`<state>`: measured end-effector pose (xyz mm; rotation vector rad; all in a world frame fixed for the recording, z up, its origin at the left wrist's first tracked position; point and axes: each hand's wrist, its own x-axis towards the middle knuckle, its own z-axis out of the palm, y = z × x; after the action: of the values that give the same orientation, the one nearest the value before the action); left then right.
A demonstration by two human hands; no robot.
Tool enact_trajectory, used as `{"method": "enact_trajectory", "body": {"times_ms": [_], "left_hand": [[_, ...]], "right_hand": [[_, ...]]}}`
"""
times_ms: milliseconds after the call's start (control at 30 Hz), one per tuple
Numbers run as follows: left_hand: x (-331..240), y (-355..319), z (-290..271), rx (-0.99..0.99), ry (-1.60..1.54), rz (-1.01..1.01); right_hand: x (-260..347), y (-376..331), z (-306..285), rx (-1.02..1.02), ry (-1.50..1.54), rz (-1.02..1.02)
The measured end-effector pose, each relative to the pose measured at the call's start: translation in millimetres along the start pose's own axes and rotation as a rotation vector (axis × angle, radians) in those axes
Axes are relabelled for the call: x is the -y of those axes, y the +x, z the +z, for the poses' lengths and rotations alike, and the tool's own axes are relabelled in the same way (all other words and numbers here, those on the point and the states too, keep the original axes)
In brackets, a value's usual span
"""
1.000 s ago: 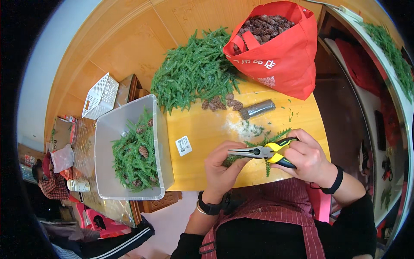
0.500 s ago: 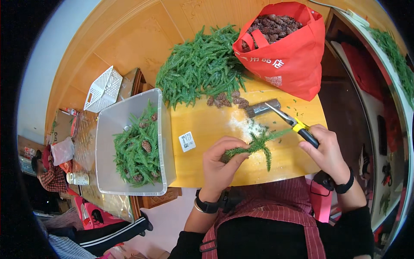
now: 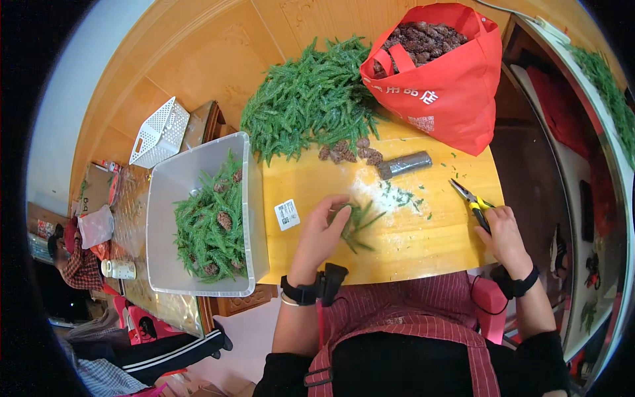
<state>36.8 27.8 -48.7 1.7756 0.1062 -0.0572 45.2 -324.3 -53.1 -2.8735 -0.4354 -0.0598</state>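
In my left hand [image 3: 325, 231], closed near the table's front edge, is a green artificial pine sprig [image 3: 360, 223], slightly blurred. My right hand [image 3: 506, 237] is at the table's right side, its fingers closed around the handles of long-nose pliers [image 3: 472, 200] with yellow and black grips. The pliers lie low at the tabletop, jaws pointing away from me. Between my hands, white powder and green clippings [image 3: 400, 196] are scattered. Beyond them lie a dark wrapped roll [image 3: 405, 165] and several small pine cones [image 3: 342, 153].
A heap of green sprigs [image 3: 311, 99] covers the table's far side, beside a red bag [image 3: 442, 99] of pine cones. Left of the table stands a clear plastic bin [image 3: 254, 192] holding sprigs with cones. A white label [image 3: 287, 215] and a white basket [image 3: 161, 134] are nearby.
My right hand has lowered the pliers to the tabletop, away from the sprig. My left hand has moved the sprig left and toward me.
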Motion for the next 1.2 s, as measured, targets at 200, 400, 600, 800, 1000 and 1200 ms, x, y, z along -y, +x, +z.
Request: {"method": "enact_trajectory", "body": {"times_ms": [200,400,600,800,1000,1200], "left_hand": [[9,21,2,-0.237,0.840,0.527],[2,67,30,-0.134,0.664,0.435],[23,97,52,-0.177,0.773,0.404],[24,103,58,-0.190,0.810,0.373],[13,85,33,-0.195,0.889,0.257],[-29,34,-3,-0.037,0.832,0.205]], "right_hand": [[-2,4,3,0.028,-0.025,-0.028],[28,32,-23,0.005,0.063,-0.050],[61,46,-32,-0.028,0.141,-0.167],[69,47,-33,-0.001,0.167,-0.184],[80,53,-33,0.034,0.187,-0.244],[109,72,-24,-0.079,0.416,-0.339]]}}
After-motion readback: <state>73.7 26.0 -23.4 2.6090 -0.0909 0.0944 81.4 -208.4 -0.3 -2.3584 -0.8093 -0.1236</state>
